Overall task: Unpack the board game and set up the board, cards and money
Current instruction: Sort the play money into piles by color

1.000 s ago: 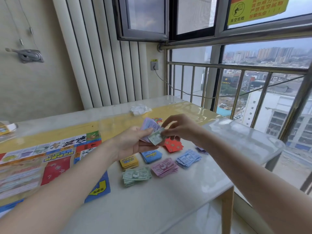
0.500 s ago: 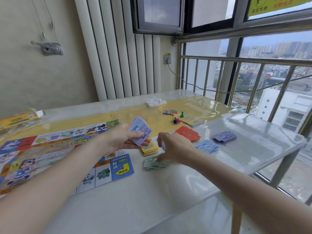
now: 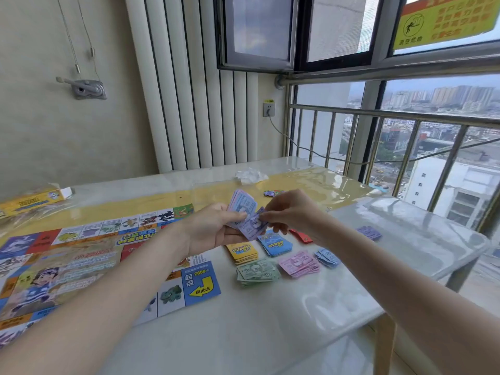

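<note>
Half a second earlier the right hand (image 3: 290, 212) had been down at the green note pile; it was now raised off the table (image 3: 270, 334) and brought to the wad of play money (image 3: 244, 215) that the left hand (image 3: 209, 230) held.

Table: white, glossy, with a yellow strip along its far part. It carried every game part.

Game board (image 3: 81, 266): lay flat and unfolded on the left part of the table, under the left forearm, its blue start corner nearest the card piles.

Left hand: raised above the table, palm turned inward, fingers and thumb curled round the lower part of the purple-blue wad, which stood fanned and upright.

Right hand: raised opposite the left, thumb and fingertips pinching the front note of the wad at its right edge. The other fingers were curled beneath.

Piles on the table, right of the board:
- green notes (image 3: 257, 272), nearest the board corner;
- pink notes (image 3: 299, 263), just beside the green;
- light-blue notes (image 3: 326, 257), beside the pink;
- yellow cards (image 3: 243, 251) and blue cards (image 3: 276, 243), behind the notes;
- red cards (image 3: 300, 235), partly hidden by the right wrist;
- purple notes (image 3: 369, 232), well apart to the right.

A crumpled clear wrapper (image 3: 250, 175) lay at the far side of the table.
</note>
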{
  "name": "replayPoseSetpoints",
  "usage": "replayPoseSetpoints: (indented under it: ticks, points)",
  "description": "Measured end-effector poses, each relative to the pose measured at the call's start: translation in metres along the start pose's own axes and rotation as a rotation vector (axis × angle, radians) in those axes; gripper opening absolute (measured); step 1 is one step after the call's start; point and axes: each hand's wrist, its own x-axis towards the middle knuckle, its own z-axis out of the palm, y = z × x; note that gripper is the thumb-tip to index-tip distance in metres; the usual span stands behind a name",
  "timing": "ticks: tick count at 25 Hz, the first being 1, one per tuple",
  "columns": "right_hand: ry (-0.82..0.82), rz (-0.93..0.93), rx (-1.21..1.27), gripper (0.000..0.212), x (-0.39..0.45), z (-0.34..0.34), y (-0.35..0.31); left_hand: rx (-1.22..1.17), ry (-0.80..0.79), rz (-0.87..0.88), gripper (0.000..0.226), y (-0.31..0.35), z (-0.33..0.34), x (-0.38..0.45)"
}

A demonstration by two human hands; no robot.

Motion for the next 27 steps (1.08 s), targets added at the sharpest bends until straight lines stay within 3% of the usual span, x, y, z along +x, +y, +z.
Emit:
replayPoseSetpoints:
  ticks: [2,5,9,13,18,20,23,25,27]
  points:
    - [0.031,0.018,-0.008,0.007,0.000,-0.008,0.006,0.004,0.034,0.011,0.014,0.000,0.010,0.010]
    - [0.233,0.076,0.049,0.015,0.001,-0.029,0.026,-0.003,0.042,0.018,0.013,0.000,0.037,0.030]
    - [0.464,0.219,0.158,0.008,-0.003,-0.078,0.067,0.121,0.026,-0.015,0.022,0.000,0.079,0.053]
    - [0.608,0.319,-0.032,0.012,-0.011,-0.111,0.108,0.107,0.018,-0.063,0.043,-0.001,0.112,0.070]
    - [0.485,0.335,-0.541,0.019,-0.025,-0.104,0.132,0.190,-0.043,-0.041,0.028,-0.010,0.121,0.080]
    - [0.515,0.274,-0.625,0.025,-0.026,-0.101,0.124,0.208,-0.067,-0.033,0.019,-0.010,0.118,0.081]
    - [0.534,0.050,-0.447,0.021,-0.015,-0.095,0.094,0.178,-0.065,-0.020,0.014,-0.010,0.111,0.079]
    - [0.336,-0.044,-0.336,0.024,-0.010,-0.086,0.076,0.171,-0.058,-0.002,0.014,-0.010,0.105,0.076]
    - [0.218,-0.070,-0.252,0.013,-0.008,-0.074,0.067,0.161,-0.045,0.016,0.016,-0.010,0.098,0.072]
